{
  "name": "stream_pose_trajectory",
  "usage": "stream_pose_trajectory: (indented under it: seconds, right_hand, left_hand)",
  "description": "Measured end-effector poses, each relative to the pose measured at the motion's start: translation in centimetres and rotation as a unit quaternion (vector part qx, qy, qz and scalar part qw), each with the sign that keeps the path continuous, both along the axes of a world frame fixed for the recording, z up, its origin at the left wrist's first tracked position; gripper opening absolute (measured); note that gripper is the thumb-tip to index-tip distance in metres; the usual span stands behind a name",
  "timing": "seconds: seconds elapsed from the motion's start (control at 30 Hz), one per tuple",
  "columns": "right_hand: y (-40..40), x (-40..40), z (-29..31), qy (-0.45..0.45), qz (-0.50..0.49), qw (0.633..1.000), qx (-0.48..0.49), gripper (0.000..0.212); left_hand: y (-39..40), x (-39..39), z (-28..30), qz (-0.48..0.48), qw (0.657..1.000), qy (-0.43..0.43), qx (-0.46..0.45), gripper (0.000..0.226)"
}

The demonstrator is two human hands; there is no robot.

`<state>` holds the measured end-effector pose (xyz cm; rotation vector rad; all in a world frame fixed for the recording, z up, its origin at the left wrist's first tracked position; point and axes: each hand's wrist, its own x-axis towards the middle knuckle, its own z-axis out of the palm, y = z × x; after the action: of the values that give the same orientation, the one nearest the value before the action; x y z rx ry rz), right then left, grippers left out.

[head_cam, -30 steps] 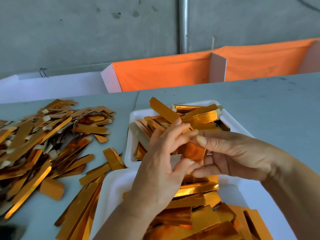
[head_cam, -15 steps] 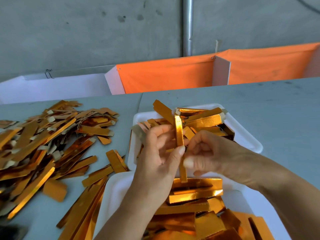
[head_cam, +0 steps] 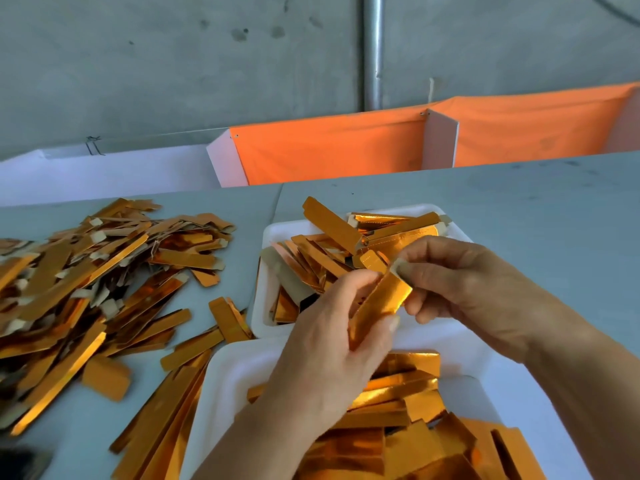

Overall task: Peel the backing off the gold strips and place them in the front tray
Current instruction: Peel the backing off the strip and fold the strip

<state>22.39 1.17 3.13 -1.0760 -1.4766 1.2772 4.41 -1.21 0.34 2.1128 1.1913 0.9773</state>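
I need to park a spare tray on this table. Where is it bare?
Bare table lies right of the far tray, up to the orange cloth. Left is crowded: a loose strip pile reaches the near tray.

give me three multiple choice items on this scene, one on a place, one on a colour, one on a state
1. Where is the loose pile of strips?
A. on the table, left of the trays
B. in the orange bin
C. right of the trays

2. What colour is the cloth behind the table?
A. blue
B. orange
C. green

3. What are the hands doing?
A. both resting flat
B. both pinching one gold strip
C. only the left holds anything

Key: 1 A, the pile lies left of the far tray and near tray. 2 B, it is plainly orange. 3 B, the left hand and right hand each grip the strip.
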Motion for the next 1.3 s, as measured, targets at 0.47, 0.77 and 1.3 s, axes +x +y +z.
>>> stream_pose_trajectory:
  seconds: [0.47,0.77,1.3]
  right_hand:
    - [0.0,0.3,0.1,0.001,0.031,0.998,0.048,0.009]
    - [-0.5,1.0,0.5,-0.019,0.097,0.994,0.048,0.026]
    - [-0.7,0.4,1.0,-0.07,0.068,0.991,0.087,0.013]
  left_hand:
    - [1.0,-0.8,-0.4,0.047,0.998,-0.038,0.035,0.043]
    - [0.8,-0.9,-0.2,-0.011,0.997,-0.072,0.007,0.041]
    - [0.8,-1.0,-0.5,-0.015,0.998,-0.015,0.062,0.047]
